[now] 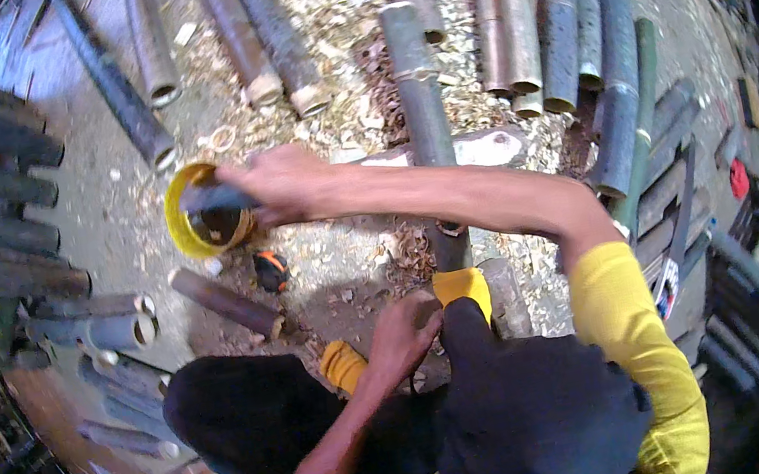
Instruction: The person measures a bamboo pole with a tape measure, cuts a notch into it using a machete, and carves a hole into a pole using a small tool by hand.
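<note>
My right arm stretches across to the left, and my right hand (pixel 289 184) is closed around a dark, blunt-ended object (pixel 218 198). That object lies over the opening of a round yellow tub (pixel 182 233); its kind is unclear. My left hand (pixel 405 336) rests low between my knees, fingers curled, beside a yellow cloth band (pixel 463 291) on my right leg. Whatever it may grip is hidden. An upright-lying bamboo pole (pixel 422 108) runs away from me, crossing a pale wooden block (pixel 486 149).
An orange and black tape measure (pixel 272 270) and a short bamboo piece (pixel 227 302) lie near the tub. Shavings (pixel 343 30) cover the ground. Several dark bamboo tubes (pixel 558 12) lie at the far right, with more stacked tubes (pixel 2 227) at the left.
</note>
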`<act>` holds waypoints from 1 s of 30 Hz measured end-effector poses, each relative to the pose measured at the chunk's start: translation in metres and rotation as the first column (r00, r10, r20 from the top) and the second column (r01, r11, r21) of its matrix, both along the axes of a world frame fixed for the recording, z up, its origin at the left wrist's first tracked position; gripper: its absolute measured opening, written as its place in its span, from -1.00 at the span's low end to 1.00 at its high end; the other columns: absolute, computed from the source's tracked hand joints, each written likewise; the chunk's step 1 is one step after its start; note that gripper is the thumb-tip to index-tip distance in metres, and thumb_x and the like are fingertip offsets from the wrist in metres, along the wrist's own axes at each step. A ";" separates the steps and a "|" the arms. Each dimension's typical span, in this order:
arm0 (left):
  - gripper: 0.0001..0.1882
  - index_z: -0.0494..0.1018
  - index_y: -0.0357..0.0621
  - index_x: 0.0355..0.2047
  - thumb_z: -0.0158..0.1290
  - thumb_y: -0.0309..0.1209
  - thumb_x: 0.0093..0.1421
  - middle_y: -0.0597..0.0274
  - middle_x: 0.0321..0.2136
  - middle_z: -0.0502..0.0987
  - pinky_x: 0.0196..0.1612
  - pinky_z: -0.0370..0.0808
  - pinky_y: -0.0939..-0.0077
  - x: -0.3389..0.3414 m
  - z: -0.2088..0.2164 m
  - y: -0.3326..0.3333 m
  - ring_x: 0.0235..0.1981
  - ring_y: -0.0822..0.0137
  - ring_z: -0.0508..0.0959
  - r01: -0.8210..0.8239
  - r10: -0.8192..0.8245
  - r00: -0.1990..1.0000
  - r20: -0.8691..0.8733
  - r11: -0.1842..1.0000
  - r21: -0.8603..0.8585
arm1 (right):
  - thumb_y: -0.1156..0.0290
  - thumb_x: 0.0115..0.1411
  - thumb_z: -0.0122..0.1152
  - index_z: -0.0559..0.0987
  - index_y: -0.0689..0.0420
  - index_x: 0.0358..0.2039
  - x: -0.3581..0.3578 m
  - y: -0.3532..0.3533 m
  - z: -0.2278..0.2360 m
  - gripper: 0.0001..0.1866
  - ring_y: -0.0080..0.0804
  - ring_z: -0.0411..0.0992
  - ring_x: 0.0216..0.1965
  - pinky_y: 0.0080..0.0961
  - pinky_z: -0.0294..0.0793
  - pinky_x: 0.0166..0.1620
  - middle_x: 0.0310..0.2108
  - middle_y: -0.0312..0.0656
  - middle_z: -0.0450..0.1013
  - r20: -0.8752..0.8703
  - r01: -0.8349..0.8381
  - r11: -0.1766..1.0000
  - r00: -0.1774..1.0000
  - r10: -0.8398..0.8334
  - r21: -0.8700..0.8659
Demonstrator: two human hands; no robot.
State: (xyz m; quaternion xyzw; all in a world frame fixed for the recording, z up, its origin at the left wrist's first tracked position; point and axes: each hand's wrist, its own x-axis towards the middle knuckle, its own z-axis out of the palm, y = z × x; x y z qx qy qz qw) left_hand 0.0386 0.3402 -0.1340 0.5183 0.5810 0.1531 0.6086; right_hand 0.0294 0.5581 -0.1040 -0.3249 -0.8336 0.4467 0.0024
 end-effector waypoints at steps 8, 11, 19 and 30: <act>-0.73 0.46 -0.20 -0.29 0.11 -0.31 0.02 -0.03 -0.42 0.53 -0.29 0.45 0.31 -0.001 -0.006 0.006 -0.38 0.05 0.55 0.062 -0.051 0.993 -0.103 0.992 0.109 | 0.35 -0.11 0.13 0.59 0.09 -0.57 -0.064 0.013 -0.070 -0.87 -0.18 0.51 -0.41 -0.25 0.51 -0.43 -0.48 -0.09 0.52 -0.022 -0.123 0.853 0.988 0.155 0.508; -0.73 0.46 -0.21 -0.31 0.12 -0.31 0.02 -0.03 -0.46 0.53 -0.31 0.46 0.33 -0.007 -0.015 0.001 -0.41 0.08 0.56 0.002 -0.001 1.000 -0.022 0.998 0.059 | 0.32 -0.12 0.20 0.52 0.13 -0.30 -0.034 0.005 -0.063 -0.68 -0.10 0.47 -0.40 -0.27 0.47 -0.38 -0.42 -0.05 0.48 -0.228 0.051 0.890 0.972 0.060 0.453; -0.63 0.39 -0.27 -0.28 0.16 -0.27 0.00 0.03 -0.50 0.52 -0.33 0.46 0.33 -0.008 -0.044 0.009 -0.43 0.19 0.55 0.030 -0.017 0.997 -0.081 0.987 0.158 | 0.51 -0.18 0.20 0.15 0.16 0.14 0.154 -0.095 -0.010 -0.21 -0.13 0.41 -0.19 -0.37 0.40 -0.09 -0.15 0.04 0.36 -0.394 0.438 0.861 0.766 -0.508 -0.259; -0.53 0.43 -0.27 -0.27 0.30 -0.51 -0.27 0.22 -0.39 0.54 -0.26 0.48 0.51 0.086 -0.140 0.041 -0.40 0.38 0.53 -0.285 0.346 0.889 0.299 0.931 -0.230 | 0.37 0.04 0.10 0.33 0.25 -0.14 0.264 -0.196 -0.043 -0.62 -0.60 0.32 -0.56 -0.61 0.33 -0.47 -0.56 -0.30 0.36 -0.143 0.928 0.155 0.112 -0.983 -0.339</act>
